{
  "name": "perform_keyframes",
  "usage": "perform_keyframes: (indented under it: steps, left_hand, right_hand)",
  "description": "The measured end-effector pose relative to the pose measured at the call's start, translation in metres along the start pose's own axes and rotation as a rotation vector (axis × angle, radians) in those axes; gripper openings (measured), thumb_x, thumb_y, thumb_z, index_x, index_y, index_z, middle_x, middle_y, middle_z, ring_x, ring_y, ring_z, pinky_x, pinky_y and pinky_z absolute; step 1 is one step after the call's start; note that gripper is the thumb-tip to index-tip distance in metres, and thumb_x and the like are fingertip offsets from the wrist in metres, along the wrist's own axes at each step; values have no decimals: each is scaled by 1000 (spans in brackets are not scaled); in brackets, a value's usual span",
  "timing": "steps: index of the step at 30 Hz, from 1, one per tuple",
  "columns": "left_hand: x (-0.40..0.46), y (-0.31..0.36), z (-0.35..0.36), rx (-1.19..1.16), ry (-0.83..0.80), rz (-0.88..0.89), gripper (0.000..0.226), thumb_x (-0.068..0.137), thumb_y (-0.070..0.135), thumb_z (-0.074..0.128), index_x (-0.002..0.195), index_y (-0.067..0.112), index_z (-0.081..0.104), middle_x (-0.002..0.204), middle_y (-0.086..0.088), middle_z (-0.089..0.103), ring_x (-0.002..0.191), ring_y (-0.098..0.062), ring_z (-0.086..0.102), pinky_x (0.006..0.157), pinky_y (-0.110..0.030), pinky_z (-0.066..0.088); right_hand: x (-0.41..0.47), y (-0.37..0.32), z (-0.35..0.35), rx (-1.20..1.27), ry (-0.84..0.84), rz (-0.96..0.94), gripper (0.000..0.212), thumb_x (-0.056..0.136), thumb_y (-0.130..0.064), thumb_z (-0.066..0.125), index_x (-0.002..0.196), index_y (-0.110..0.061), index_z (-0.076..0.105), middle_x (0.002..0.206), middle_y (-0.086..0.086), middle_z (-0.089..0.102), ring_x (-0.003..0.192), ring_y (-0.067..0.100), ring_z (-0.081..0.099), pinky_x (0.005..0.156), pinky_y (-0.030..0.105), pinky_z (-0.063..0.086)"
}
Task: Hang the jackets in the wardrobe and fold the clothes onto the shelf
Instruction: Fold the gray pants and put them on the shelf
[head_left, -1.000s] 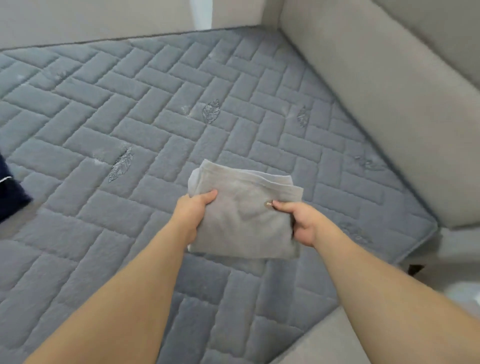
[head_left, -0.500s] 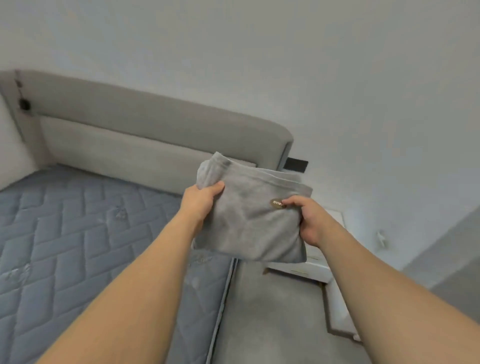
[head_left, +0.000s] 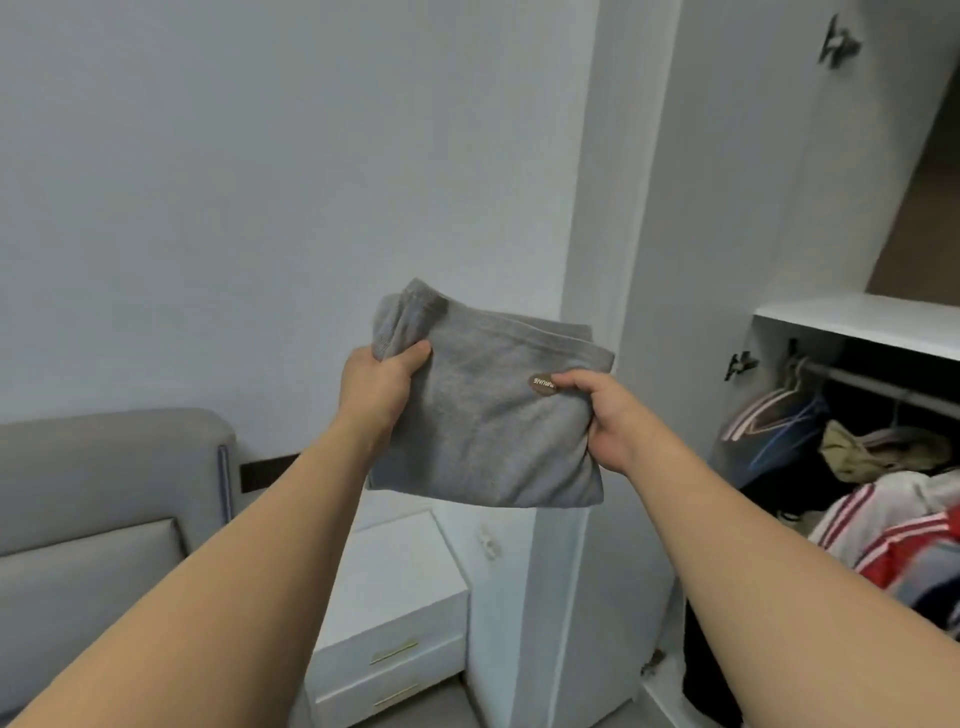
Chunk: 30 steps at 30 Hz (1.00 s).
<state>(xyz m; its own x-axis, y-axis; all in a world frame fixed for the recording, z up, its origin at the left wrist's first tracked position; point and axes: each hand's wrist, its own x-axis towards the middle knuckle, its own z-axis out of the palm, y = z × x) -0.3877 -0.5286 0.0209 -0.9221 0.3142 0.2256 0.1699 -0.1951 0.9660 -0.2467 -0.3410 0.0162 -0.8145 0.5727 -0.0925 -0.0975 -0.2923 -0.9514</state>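
— Where's the garment?

— The folded grey garment (head_left: 488, 426) is up in the air in front of the person, held between both hands, with the pale wall behind it and the white nightstand (head_left: 400, 587) below.

— How is it gripped?

— The left hand (head_left: 376, 387) clasps the upper left corner, thumb on the front face and fingers hidden behind the cloth. The right hand (head_left: 597, 415) pinches the right edge, thumb tip touching a small brown oval label (head_left: 542, 384). Most of the cloth hangs between and below the two hands; its folded top edge rises above them.

— And around it?

— To the right, the wardrobe (head_left: 727, 208) stands open. A white shelf (head_left: 857, 322) sits above a hanging rail (head_left: 883, 387), with hangers (head_left: 779, 410) and clothes under it, among them striped jackets (head_left: 893, 519) in red and white. At lower left is a grey padded headboard (head_left: 104, 493).
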Motion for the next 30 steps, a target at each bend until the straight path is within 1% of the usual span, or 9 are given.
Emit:
perform_keyframes:
  steps: [2,5,7,10,14,18,23,27,30]
  left_hand:
    - [19,6,45,-13,-92,25,16,79,38,77,84,26,70,74,15,74,73,-8,71,60,-21,50]
    - [44,9,112,-44,-230,65,14,81,36,75,89,26,69,86,8,75,84,-14,70,69,-26,52]
    - [56,13,156,-60,-330,93,12,83,37,73,88,28,68,88,10,74,85,-13,69,70,-26,51]
    - [72,19,220,-84,-457,115,9,83,39,72,83,30,68,77,16,73,79,-9,70,65,-23,50]
    - [78,36,313,-166,-564,122,10,84,33,71,77,28,66,75,13,72,73,-8,69,61,-23,50]
    - [76,51,405,-224,-703,91,12,84,32,72,76,27,65,79,9,72,75,-12,70,64,-27,55]
    - [89,71,519,-250,-757,127,13,79,35,71,77,28,61,87,5,70,82,-18,68,73,-32,56]
    - [104,87,606,-234,-784,111,20,81,33,72,75,27,53,81,8,62,74,-13,63,57,-25,49]
    - [121,94,667,-170,-810,79,29,83,34,72,95,15,54,87,1,62,78,-21,63,65,-31,53]
  right_hand:
    - [8,-19,-30,33,63,-53,23,80,-14,65,102,-10,72,95,11,74,84,26,72,71,29,56]
    - [15,-49,-75,90,183,-142,11,80,-13,66,84,-11,76,93,11,75,83,26,72,69,29,56]
    - [19,-67,-103,110,269,-202,15,80,-13,66,73,-13,78,88,9,75,79,25,73,69,29,55]
    - [19,-93,-139,131,408,-268,11,79,-15,67,83,-10,77,91,10,75,80,25,73,71,31,55]
    - [12,-131,-186,141,587,-345,20,78,-17,68,96,-11,74,97,11,75,83,26,73,73,33,55]
    - [3,-175,-240,110,738,-408,23,80,-22,68,100,-13,72,91,7,76,76,23,74,61,30,56]
    - [13,-233,-312,46,826,-523,31,76,-26,73,105,-15,71,95,6,76,80,23,75,56,32,57]
    - [35,-280,-371,-6,869,-547,37,76,-29,76,110,-16,70,96,6,76,83,23,75,61,32,57]
    - [56,-313,-412,-58,893,-537,32,81,-28,75,109,-14,71,92,5,77,80,22,75,63,31,58]
